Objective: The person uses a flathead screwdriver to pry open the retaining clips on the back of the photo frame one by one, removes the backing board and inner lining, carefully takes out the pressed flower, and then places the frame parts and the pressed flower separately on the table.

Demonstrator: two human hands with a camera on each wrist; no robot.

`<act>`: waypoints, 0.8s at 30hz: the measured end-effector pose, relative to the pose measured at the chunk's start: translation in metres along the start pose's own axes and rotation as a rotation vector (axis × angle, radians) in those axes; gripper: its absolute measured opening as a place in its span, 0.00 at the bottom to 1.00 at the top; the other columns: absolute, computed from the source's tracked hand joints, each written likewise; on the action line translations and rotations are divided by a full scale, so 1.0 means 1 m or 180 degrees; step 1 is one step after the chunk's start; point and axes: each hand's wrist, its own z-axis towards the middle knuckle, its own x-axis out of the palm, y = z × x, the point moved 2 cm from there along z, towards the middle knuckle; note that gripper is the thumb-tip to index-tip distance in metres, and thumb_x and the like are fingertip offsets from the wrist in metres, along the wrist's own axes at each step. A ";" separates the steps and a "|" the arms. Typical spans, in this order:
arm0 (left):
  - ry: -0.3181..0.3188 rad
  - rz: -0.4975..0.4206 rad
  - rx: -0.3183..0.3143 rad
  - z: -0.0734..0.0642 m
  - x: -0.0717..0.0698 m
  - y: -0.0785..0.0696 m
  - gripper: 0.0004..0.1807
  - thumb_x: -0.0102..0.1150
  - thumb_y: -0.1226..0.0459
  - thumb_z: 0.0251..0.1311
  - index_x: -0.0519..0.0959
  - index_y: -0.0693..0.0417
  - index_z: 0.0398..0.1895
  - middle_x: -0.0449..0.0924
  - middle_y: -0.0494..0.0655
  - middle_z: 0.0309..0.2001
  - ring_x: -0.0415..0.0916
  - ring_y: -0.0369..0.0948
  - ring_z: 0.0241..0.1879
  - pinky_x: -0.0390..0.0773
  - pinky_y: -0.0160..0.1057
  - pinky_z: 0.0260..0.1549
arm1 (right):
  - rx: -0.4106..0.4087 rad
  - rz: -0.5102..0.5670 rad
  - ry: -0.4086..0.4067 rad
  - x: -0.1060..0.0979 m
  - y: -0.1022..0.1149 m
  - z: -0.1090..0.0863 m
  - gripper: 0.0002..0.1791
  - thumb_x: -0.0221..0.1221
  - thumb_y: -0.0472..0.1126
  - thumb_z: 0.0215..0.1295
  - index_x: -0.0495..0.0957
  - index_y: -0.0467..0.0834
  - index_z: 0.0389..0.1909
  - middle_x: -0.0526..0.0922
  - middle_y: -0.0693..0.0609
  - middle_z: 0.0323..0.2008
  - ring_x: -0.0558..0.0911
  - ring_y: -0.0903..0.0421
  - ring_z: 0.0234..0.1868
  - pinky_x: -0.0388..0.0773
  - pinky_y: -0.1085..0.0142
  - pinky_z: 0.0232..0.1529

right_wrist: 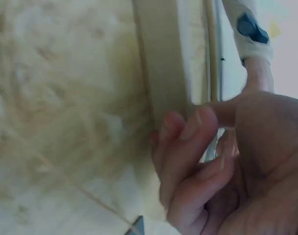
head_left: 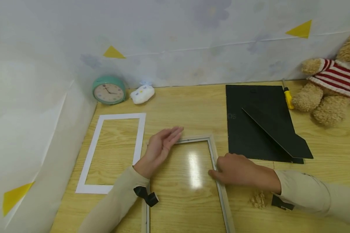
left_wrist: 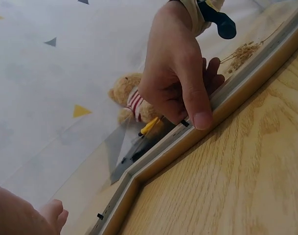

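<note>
A pale wooden picture frame (head_left: 225,207) lies on the table in front of me, wood grain showing through its middle. My right hand (head_left: 236,170) grips its right rail, thumb on the inner side and the other fingers curled outside. In the left wrist view that thumb (left_wrist: 200,115) lies over the rail beside a small black tab (left_wrist: 185,123). Another black tab (left_wrist: 100,216) sticks up farther along the frame. My left hand (head_left: 158,144) rests at the frame's far left corner, partly covering it, with fingers straight and palm turned inward.
A white mat border (head_left: 122,116) lies at left. Right of the frame are a black backing board (head_left: 242,139) with its stand leg (head_left: 280,139) swung out, and dried flowers (head_left: 259,200). Behind stand a green clock (head_left: 109,92), white puffy item (head_left: 143,94), yellow-handled tool (head_left: 288,98) and teddy bear (head_left: 335,77).
</note>
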 end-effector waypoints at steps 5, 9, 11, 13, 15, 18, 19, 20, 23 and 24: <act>0.0045 0.0294 -0.0012 0.004 0.002 0.004 0.29 0.35 0.70 0.79 0.44 0.68 0.77 0.53 0.65 0.75 0.57 0.57 0.73 0.72 0.42 0.61 | -0.0109 0.0192 -0.0085 0.008 -0.003 -0.002 0.30 0.57 0.45 0.72 0.64 0.54 0.06 0.55 0.64 0.06 0.53 0.65 0.09 0.51 0.72 0.13; -0.0007 0.0541 0.0036 0.006 0.001 0.006 0.27 0.36 0.68 0.79 0.48 0.66 0.77 0.58 0.63 0.74 0.60 0.58 0.71 0.77 0.39 0.55 | -0.0055 0.0260 -0.0081 0.009 -0.006 -0.009 0.32 0.56 0.45 0.72 0.62 0.55 0.05 0.53 0.65 0.06 0.51 0.65 0.09 0.52 0.71 0.14; -0.0090 0.0511 0.0069 0.007 0.001 0.006 0.28 0.37 0.69 0.79 0.48 0.67 0.77 0.61 0.64 0.72 0.62 0.58 0.70 0.78 0.39 0.54 | -0.0036 0.0280 -0.0095 0.010 -0.007 -0.012 0.32 0.57 0.46 0.72 0.61 0.55 0.05 0.52 0.65 0.06 0.50 0.66 0.09 0.52 0.71 0.14; -0.0168 0.0447 0.0100 0.009 0.001 0.005 0.27 0.38 0.70 0.78 0.49 0.67 0.76 0.62 0.66 0.71 0.64 0.58 0.69 0.77 0.39 0.55 | 0.0005 0.0341 -0.0091 0.011 -0.009 -0.016 0.32 0.56 0.46 0.72 0.60 0.56 0.05 0.51 0.65 0.06 0.49 0.66 0.10 0.51 0.70 0.14; -0.0249 0.0388 0.0098 0.011 0.001 0.005 0.28 0.39 0.71 0.78 0.49 0.67 0.76 0.63 0.67 0.70 0.65 0.57 0.69 0.76 0.39 0.56 | 0.0060 0.0389 -0.0073 0.011 -0.009 -0.019 0.32 0.56 0.46 0.72 0.59 0.56 0.05 0.52 0.65 0.06 0.49 0.66 0.10 0.51 0.70 0.15; -0.0297 0.0360 0.0067 0.016 0.001 0.006 0.29 0.40 0.71 0.77 0.49 0.66 0.77 0.64 0.69 0.69 0.67 0.57 0.68 0.76 0.40 0.56 | 0.0140 0.0429 -0.0024 0.011 -0.009 -0.021 0.32 0.56 0.46 0.73 0.60 0.56 0.06 0.52 0.65 0.06 0.49 0.65 0.10 0.51 0.70 0.15; -0.0290 0.0369 0.0050 0.017 0.001 0.006 0.29 0.40 0.71 0.77 0.48 0.66 0.77 0.64 0.69 0.69 0.67 0.57 0.68 0.76 0.40 0.56 | 0.0154 0.0433 -0.0006 0.011 -0.009 -0.022 0.32 0.56 0.46 0.73 0.60 0.56 0.06 0.52 0.64 0.06 0.49 0.65 0.10 0.51 0.70 0.15; -0.0283 0.0380 0.0023 0.019 0.001 0.006 0.29 0.40 0.70 0.78 0.47 0.66 0.77 0.64 0.69 0.69 0.67 0.57 0.68 0.76 0.40 0.56 | 0.0164 0.0442 0.0017 0.010 -0.009 -0.022 0.32 0.56 0.45 0.73 0.60 0.55 0.06 0.52 0.64 0.06 0.49 0.65 0.10 0.51 0.70 0.15; -0.0204 0.0475 -0.0056 0.021 0.001 0.006 0.30 0.39 0.69 0.78 0.45 0.68 0.77 0.62 0.70 0.69 0.66 0.57 0.68 0.75 0.41 0.58 | 0.0160 0.0468 0.0064 0.010 -0.010 -0.024 0.31 0.56 0.45 0.73 0.60 0.56 0.06 0.53 0.64 0.06 0.49 0.65 0.10 0.51 0.70 0.14; -0.0179 0.0501 -0.0088 0.022 0.002 0.006 0.30 0.39 0.69 0.78 0.45 0.68 0.77 0.62 0.71 0.69 0.66 0.57 0.69 0.75 0.41 0.59 | 0.0156 0.0485 0.0080 0.010 -0.010 -0.025 0.31 0.56 0.45 0.73 0.61 0.56 0.06 0.53 0.64 0.06 0.49 0.65 0.10 0.51 0.70 0.14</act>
